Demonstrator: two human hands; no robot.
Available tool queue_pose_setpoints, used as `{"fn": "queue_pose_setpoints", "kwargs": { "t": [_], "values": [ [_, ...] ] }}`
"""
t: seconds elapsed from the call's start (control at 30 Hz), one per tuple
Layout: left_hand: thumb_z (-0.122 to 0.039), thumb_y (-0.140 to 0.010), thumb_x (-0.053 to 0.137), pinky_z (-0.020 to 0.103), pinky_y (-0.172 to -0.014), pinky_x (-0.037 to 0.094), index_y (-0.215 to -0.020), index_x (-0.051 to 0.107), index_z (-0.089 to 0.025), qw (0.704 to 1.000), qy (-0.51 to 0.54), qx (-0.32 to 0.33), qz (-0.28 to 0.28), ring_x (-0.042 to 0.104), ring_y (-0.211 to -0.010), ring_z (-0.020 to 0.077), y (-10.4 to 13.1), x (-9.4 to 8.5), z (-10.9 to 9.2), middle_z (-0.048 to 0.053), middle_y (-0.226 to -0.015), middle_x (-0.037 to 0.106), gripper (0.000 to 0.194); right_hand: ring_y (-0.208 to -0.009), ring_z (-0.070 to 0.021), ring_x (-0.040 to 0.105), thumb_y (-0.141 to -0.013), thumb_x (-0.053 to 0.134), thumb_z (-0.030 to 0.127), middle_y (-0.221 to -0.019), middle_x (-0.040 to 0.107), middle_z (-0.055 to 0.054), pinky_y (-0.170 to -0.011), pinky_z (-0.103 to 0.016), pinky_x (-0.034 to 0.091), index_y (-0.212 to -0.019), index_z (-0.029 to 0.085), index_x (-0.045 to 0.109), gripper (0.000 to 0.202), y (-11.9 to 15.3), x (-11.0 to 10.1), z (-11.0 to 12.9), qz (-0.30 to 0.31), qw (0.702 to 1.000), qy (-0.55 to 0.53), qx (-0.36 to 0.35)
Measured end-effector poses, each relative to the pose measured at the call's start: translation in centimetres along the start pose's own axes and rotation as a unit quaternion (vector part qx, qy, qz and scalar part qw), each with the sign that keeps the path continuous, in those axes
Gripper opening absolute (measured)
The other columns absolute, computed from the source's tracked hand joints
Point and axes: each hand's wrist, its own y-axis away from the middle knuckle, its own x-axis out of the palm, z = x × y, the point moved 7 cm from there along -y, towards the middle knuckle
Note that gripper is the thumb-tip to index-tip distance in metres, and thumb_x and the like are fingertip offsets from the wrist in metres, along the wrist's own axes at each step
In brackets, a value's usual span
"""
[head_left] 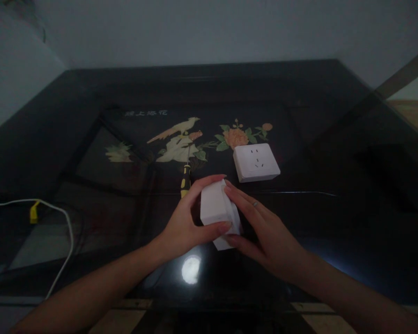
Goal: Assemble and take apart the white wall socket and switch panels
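Observation:
Both hands hold a white wall socket box (214, 202) just above the dark table, at the middle of the head view. My left hand (185, 221) is closed round the box, with its thumb along the near side and its fingers at the far side. On the right, my right hand (264, 232) grips a thin white plate-like part against the box; its front face is turned away. A second white wall socket (257, 161), slots facing up, lies beyond my right hand. Just past my left hand is a screwdriver (186, 180) with a yellow and black handle, partly hidden by that hand.
The glossy black table (334, 222) has a bird and flower picture (235, 138) on its top. At the left runs a white cable (69, 227) with a yellow tag (34, 212). A pale wall (209, 32) stands behind the table's far edge.

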Motion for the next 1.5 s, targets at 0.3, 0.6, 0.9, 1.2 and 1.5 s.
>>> {"fn": "queue_pose_setpoints", "kwargs": {
  "t": [0.3,0.6,0.9,1.2,1.5],
  "values": [
    [-0.039,-0.068,0.084,0.032,-0.076,0.058,-0.131,0.044,-0.033,0.998,0.049,-0.017,0.031,0.065,-0.094,0.0221,0.3,0.6,0.7,0.003,-0.115,0.061,0.075,-0.14,-0.0258,0.045,-0.098,0.05,0.033,-0.155,0.041,-0.017,-0.109,-0.048,0.046,-0.155,0.023,0.022,0.065,-0.3,-0.2,0.1,-0.016,1.0,-0.011,-0.001],
    [-0.03,-0.069,0.082,0.033,-0.077,0.059,-0.126,0.049,-0.03,0.998,0.057,-0.016,0.012,0.066,-0.091,0.0213,0.1,0.6,0.4,0.002,-0.106,0.065,0.066,-0.14,-0.0255,0.046,-0.097,0.051,0.032,-0.154,0.044,-0.016,-0.109,-0.049,0.046,-0.155,0.023,0.024,0.065,-0.4,-0.5,0.2,-0.018,1.0,-0.017,-0.009],
    [-0.024,-0.066,0.084,0.034,-0.088,0.057,-0.124,0.053,-0.028,0.999,0.042,0.01,-0.016,0.065,-0.103,0.0214,0.2,0.5,-0.2,0.002,-0.113,0.066,0.066,-0.141,-0.0242,0.045,-0.097,0.05,0.03,-0.154,0.043,-0.017,-0.11,-0.047,0.044,-0.153,0.021,0.028,0.061,-0.4,-0.7,0.0,-0.006,1.0,-0.022,-0.003],
    [-0.027,-0.067,0.084,0.038,-0.091,0.056,-0.122,0.053,-0.025,0.999,0.003,0.027,-0.021,0.064,-0.111,0.025,0.2,0.7,-0.2,0.006,-0.127,0.062,0.063,-0.139,-0.0229,0.047,-0.092,0.047,0.016,-0.151,0.047,-0.019,-0.108,-0.042,0.047,-0.152,0.015,0.031,0.061,-0.4,-1.3,1.2,-0.029,0.998,0.024,-0.043],
    [-0.027,-0.067,0.083,0.044,-0.093,0.055,-0.122,0.053,-0.027,0.998,-0.032,0.047,-0.034,0.062,-0.113,0.0273,0.3,0.8,-0.4,0.007,-0.127,0.06,0.062,-0.136,-0.0247,0.051,-0.091,0.045,0.014,-0.149,0.05,-0.018,-0.106,-0.045,0.05,-0.15,0.015,0.034,0.06,-0.6,-1.7,1.6,-0.007,0.998,0.056,-0.029]
  ]
}}
